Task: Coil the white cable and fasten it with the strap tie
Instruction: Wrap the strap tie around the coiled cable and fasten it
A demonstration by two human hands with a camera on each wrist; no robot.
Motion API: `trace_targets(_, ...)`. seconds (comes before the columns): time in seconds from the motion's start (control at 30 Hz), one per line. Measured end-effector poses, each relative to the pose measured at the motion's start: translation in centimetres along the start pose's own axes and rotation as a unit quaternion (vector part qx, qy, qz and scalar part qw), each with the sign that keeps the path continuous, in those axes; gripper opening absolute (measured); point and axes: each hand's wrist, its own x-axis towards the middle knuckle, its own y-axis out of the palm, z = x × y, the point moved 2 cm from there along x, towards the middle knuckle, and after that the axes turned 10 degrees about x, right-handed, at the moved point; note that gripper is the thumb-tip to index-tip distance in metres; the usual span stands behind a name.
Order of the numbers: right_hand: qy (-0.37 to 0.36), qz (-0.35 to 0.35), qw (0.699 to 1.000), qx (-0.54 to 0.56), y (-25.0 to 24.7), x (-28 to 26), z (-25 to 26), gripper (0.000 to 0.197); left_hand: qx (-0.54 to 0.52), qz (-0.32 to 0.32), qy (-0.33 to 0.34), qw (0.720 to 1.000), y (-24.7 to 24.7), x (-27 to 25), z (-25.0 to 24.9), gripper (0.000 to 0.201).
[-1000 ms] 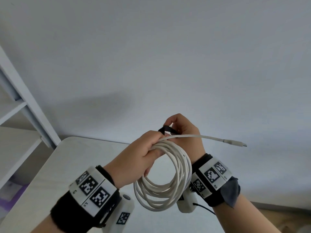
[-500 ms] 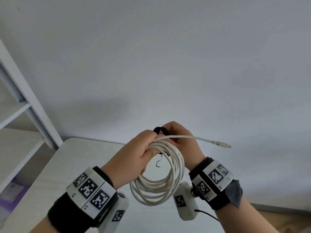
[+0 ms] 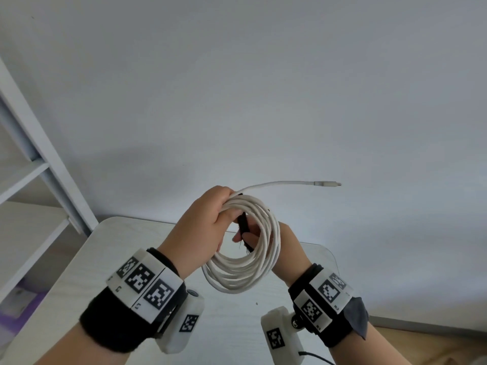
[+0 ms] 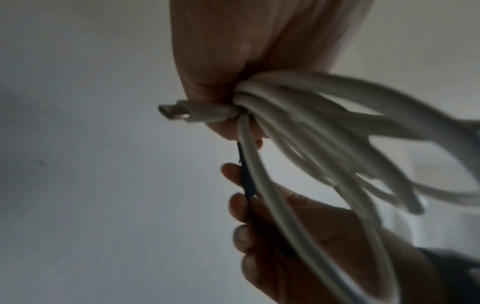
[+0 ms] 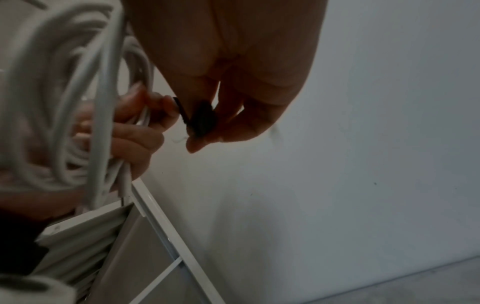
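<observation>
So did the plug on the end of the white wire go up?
Yes. The plug rose and slid left against the wall, standing higher above the table.

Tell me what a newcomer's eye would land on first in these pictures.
First the white cable, wound into a coil and gripped at its top by the left hand above the pale table. One plug end sticks out to the right against the wall. Behind the coil, the right hand pinches the black strap.
</observation>
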Motion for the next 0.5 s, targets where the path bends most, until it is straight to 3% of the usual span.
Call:
trace_targets(0.23,0.002,0.022,0.999,0.029,0.2,-0.7,-1.0,0.026,0.109,-0.017,-0.029,0.994,0.2,0.8,1.7,0.025)
trace_targets(0.37,0.037,0.032,0.987,0.155,0.2,-0.8,-1.3,0.032,0.107,-0.015,-0.032,0.994,0.4,0.8,1.5,0.024)
trace_targets(0.5,0.049,0.081,0.955,0.281,0.3,-1.0,-1.2,0.032,0.102,-0.013,-0.024,0.994,0.7,0.9,1.3,0.016)
